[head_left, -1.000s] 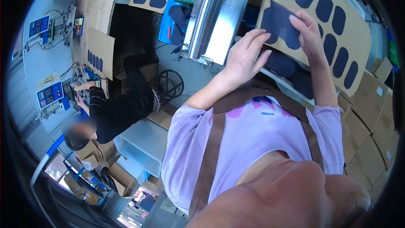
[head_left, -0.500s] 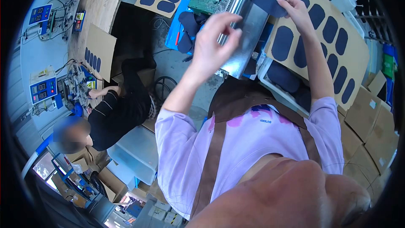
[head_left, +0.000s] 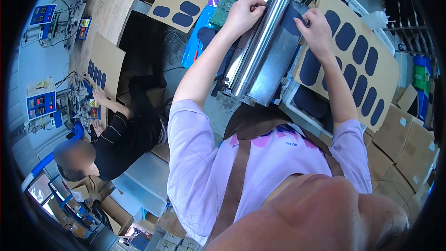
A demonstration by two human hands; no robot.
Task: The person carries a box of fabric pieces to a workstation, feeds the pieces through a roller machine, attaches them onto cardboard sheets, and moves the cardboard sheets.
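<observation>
A roller machine (head_left: 260, 46) with a shiny metal roller, a toothed strip and a flat metal plate stands in front of me. My left hand (head_left: 245, 16) is closed, fingertips pinched together beside the roller on its left side. What it pinches is hidden or too small to make out. On the right, my right hand (head_left: 317, 32) grips the edge of a dark flat fabric piece (head_left: 291, 20) between thumb and curled fingers. That piece lies over the metal plate, close to the roller.
A cardboard sheet (head_left: 341, 65) bearing several dark oval pieces lies at the right, near a white bottle (head_left: 375, 20). Below it is a white bin (head_left: 290, 94) with dark pieces. Another person (head_left: 127, 135) works at the left bench with control boxes (head_left: 41, 104). Cardboard boxes (head_left: 395, 135) stand right.
My left hand has moved up and away from me to the roller, its fingers closing. My right hand has lowered the dark piece onto the plate. The view has shifted slightly.
</observation>
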